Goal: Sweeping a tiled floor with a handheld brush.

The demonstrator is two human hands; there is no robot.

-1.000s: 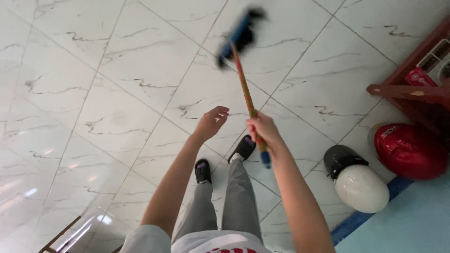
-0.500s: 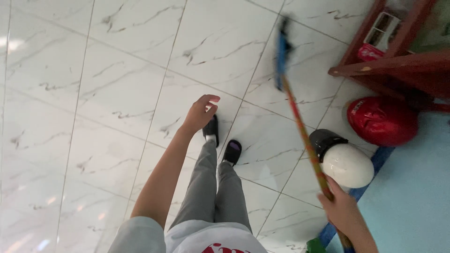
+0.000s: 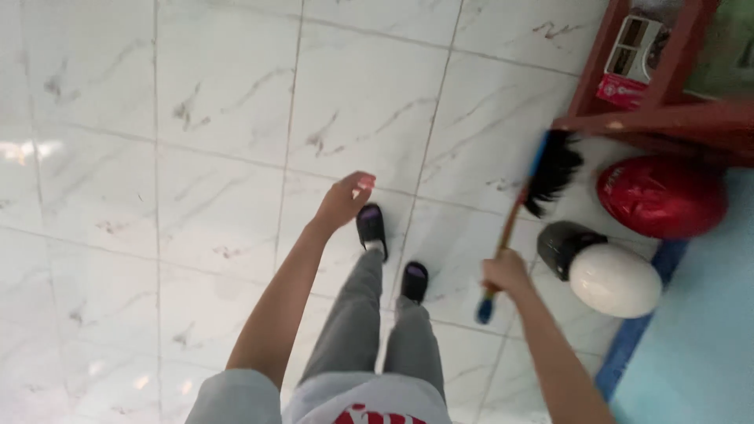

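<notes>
The broom (image 3: 525,210) is slanting across the right half of the view, its black bristle head with a blue back hanging above the white marbled floor (image 3: 196,157) just left of the red helmet (image 3: 661,196), its striped wooden handle running down and leftward to a blue tip. The right hand (image 3: 505,273) is gripping that handle low down, just above the blue tip, with its fingers curled tightly around the stick. The left hand (image 3: 344,201) is hanging free, well to the left of the broom, holding nothing; its fingers (image 3: 363,183) are loosely spread and slightly bent over the floor. Between the two arms, the person's legs in grey trousers (image 3: 369,330) are reaching down to two black slippers (image 3: 371,224), both standing on the tiles left of the broom handle. Just right of the handle, a white helmet with a dark visor end (image 3: 609,271) is lying on the floor, with the red helmet lying beyond it, the two looking close together though it is unclear whether they are touching. Above the red helmet, a dark red wooden frame (image 3: 652,118) is standing, with a small box (image 3: 638,55) showing behind its bars. At the far right, beyond both helmets, a pale blue mat with a darker blue edge (image 3: 699,345) is covering the floor.
</notes>
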